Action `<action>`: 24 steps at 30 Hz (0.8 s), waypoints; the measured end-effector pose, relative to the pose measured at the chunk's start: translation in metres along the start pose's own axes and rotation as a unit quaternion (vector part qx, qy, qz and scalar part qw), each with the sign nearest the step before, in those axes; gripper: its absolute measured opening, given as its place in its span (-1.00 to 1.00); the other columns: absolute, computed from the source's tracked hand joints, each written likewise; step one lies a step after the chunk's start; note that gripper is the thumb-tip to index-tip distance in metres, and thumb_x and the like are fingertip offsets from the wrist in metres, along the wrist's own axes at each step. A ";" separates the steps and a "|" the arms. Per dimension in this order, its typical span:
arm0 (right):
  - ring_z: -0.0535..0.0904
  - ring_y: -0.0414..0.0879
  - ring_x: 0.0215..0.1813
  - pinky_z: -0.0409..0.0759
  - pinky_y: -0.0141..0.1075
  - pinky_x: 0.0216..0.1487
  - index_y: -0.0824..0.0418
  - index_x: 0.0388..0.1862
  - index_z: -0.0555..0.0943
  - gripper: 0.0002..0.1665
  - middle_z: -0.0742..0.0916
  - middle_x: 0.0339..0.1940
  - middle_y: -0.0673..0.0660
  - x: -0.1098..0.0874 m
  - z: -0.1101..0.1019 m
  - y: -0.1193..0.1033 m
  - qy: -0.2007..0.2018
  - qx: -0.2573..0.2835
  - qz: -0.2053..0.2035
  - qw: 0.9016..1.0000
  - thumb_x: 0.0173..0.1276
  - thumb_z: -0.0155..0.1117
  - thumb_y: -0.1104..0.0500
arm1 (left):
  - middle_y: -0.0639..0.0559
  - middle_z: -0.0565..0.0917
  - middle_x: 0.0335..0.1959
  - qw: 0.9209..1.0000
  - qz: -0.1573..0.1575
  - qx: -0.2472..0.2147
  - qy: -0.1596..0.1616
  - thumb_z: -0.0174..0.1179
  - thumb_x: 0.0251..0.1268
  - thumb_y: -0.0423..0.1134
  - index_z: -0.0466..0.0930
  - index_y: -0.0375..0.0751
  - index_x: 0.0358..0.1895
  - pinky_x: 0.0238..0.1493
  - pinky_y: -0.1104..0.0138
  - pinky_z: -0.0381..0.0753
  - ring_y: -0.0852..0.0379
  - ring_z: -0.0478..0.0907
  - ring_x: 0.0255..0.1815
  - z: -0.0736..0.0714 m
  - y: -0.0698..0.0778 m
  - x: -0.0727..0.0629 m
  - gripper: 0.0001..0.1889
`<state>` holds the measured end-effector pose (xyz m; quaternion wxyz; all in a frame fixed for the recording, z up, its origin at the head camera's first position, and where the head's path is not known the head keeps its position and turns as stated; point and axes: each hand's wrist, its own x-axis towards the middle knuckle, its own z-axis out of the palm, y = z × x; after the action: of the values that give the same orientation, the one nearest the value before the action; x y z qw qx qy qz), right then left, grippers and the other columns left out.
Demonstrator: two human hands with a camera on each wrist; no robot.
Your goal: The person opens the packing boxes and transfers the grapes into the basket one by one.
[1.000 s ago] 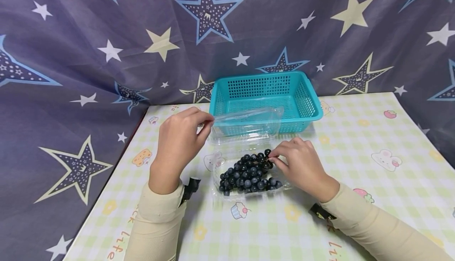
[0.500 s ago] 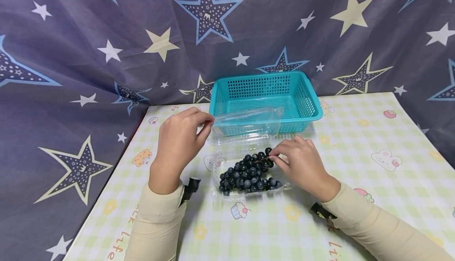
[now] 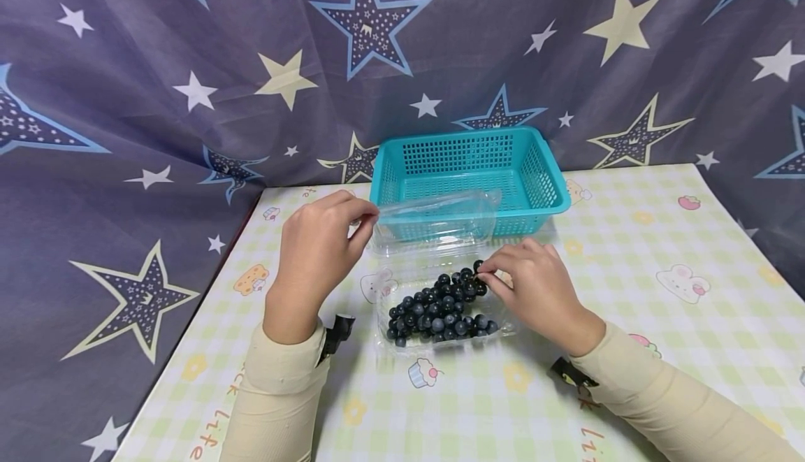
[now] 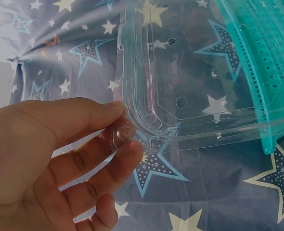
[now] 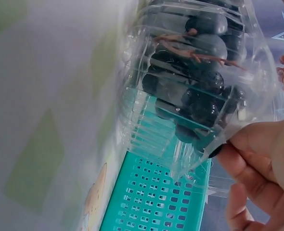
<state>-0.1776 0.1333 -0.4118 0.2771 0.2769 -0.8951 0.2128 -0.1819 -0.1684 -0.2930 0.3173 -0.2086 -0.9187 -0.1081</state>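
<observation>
A clear plastic clamshell box (image 3: pixel 387 302) lies on the table with its lid (image 3: pixel 440 228) raised. My left hand (image 3: pixel 321 249) pinches the lid's corner tab between thumb and fingers, plain in the left wrist view. Inside the box rests a bunch of dark grapes (image 3: pixel 437 308). At the bunch's upper right end, my right hand (image 3: pixel 534 287) pinches it with thumb and index finger. Brown stems (image 5: pixel 180 48) show among the grapes through the clear wall in the right wrist view. The exact spot of that pinch is partly hidden behind the fingers.
Behind the box stands a turquoise plastic basket (image 3: pixel 553 193), partly seen through the lid. A checked cloth with cartoon prints covers the table (image 3: pixel 629 259). The starry curtain (image 3: pixel 220 29) hangs along the back and left side.
My right hand has shifted slightly up and to the right, and the upper end of the grape bunch has moved along with it. The left hand and lid have stayed in place.
</observation>
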 end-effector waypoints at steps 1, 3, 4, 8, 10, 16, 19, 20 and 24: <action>0.60 -0.01 -0.20 0.49 -0.03 -0.16 0.01 -0.27 0.84 -0.89 0.84 -0.26 -0.04 0.000 0.000 0.000 0.001 0.000 0.000 1.000 0.24 0.58 0.06 | 0.18 0.74 -0.34 1.000 0.000 -0.001 0.000 0.34 0.37 -0.21 0.84 0.04 -0.23 -0.50 0.17 0.51 0.16 0.50 -0.57 0.000 0.000 0.000 -0.90; 0.59 -0.01 -0.22 0.48 -0.05 -0.17 0.01 -0.27 0.84 -0.89 0.84 -0.26 -0.04 0.000 -0.001 0.000 0.004 -0.001 -0.002 1.000 0.24 0.58 0.06 | 0.18 0.74 -0.34 1.000 0.000 -0.002 0.001 0.34 0.36 -0.22 0.84 0.04 -0.23 -0.50 0.17 0.50 0.16 0.50 -0.57 0.000 0.000 0.000 -0.90; 0.58 -0.01 -0.23 0.48 -0.05 -0.18 0.01 -0.26 0.84 -0.89 0.83 -0.26 -0.04 0.000 -0.001 0.000 0.005 0.000 -0.003 1.000 0.24 0.58 0.06 | 0.18 0.74 -0.35 1.000 0.000 -0.003 0.001 0.34 0.36 -0.22 0.84 0.04 -0.24 -0.51 0.17 0.50 0.16 0.50 -0.58 0.001 0.000 0.000 -0.90; 0.58 -0.01 -0.22 0.50 -0.05 -0.16 0.01 -0.26 0.84 -0.89 0.83 -0.26 -0.04 0.001 -0.002 0.001 0.010 0.003 -0.006 1.000 0.25 0.57 0.06 | 0.18 0.74 -0.35 1.000 0.000 -0.003 0.002 0.34 0.36 -0.22 0.84 0.04 -0.24 -0.51 0.18 0.50 0.17 0.50 -0.58 0.001 -0.001 -0.001 -0.90; 0.59 0.00 -0.21 0.51 -0.04 -0.14 0.01 -0.27 0.83 -0.89 0.83 -0.26 -0.04 0.001 -0.003 0.001 0.012 0.006 -0.005 1.000 0.25 0.57 0.06 | 0.18 0.74 -0.35 1.000 -0.001 -0.002 0.002 0.34 0.36 -0.22 0.84 0.04 -0.24 -0.51 0.18 0.50 0.17 0.50 -0.58 0.001 -0.001 -0.001 -0.90; 0.60 0.00 -0.19 0.52 -0.03 -0.12 0.00 -0.27 0.84 -0.89 0.84 -0.26 -0.04 0.002 -0.005 0.001 0.012 0.006 -0.004 1.000 0.25 0.57 0.05 | 0.17 0.74 -0.35 1.000 0.000 -0.003 0.003 0.33 0.37 -0.22 0.84 0.04 -0.24 -0.50 0.19 0.50 0.17 0.51 -0.57 0.001 -0.001 0.000 -0.90; 0.62 0.00 -0.17 0.53 -0.02 -0.10 0.01 -0.26 0.84 -0.89 0.84 -0.26 -0.03 0.003 -0.006 0.001 0.014 0.009 -0.007 1.000 0.25 0.57 0.06 | 0.17 0.75 -0.34 1.000 0.000 -0.003 0.003 0.33 0.37 -0.22 0.84 0.04 -0.24 -0.51 0.18 0.51 0.17 0.51 -0.57 0.001 -0.001 0.000 -0.90; 0.62 0.00 -0.17 0.53 -0.02 -0.09 0.02 -0.26 0.84 -0.88 0.84 -0.25 -0.03 0.003 -0.006 0.001 0.015 0.009 -0.007 1.000 0.24 0.57 0.06 | 0.17 0.75 -0.34 1.000 0.000 -0.003 0.003 0.33 0.37 -0.22 0.84 0.04 -0.24 -0.50 0.18 0.51 0.17 0.51 -0.57 0.001 -0.001 0.000 -0.90; 0.63 0.00 -0.15 0.53 -0.02 -0.08 0.02 -0.27 0.84 -0.88 0.84 -0.25 -0.03 0.003 -0.008 0.002 0.022 0.011 -0.007 1.000 0.23 0.58 0.06 | 0.17 0.76 -0.32 1.000 0.000 -0.004 0.003 0.33 0.37 -0.22 0.84 0.04 -0.24 -0.50 0.17 0.52 0.16 0.53 -0.56 0.001 -0.001 0.000 -0.90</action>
<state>-0.1784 0.1378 -0.4043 0.2951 0.2815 -0.8844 0.2269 -0.1823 -0.1689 -0.2937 0.3191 -0.2093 -0.9175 -0.1125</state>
